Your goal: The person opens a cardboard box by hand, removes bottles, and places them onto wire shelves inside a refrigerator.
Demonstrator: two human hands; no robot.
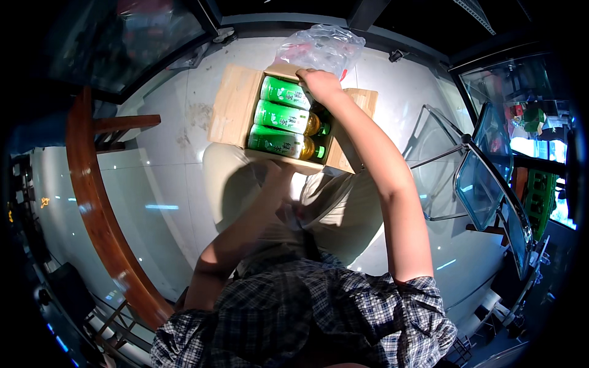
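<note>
An open cardboard box (235, 105) stands in front of my knees, its side flaps folded outwards. Inside lie several green-labelled tea bottles (281, 116) on their sides, with amber liquid and green caps towards the right. My right hand (320, 83) grips the far wall of the box near its top edge, fingers bent over the cardboard. My left hand (277, 177) is at the near side of the box, in shadow and partly blurred; whether it holds the box from below cannot be made out.
A crumpled clear plastic bag (322, 46) lies on the tiled floor just beyond the box. To the left is a long wooden bench (92, 193). A metal-framed folding chair (483, 175) stands at the right. Glass doors border the far side.
</note>
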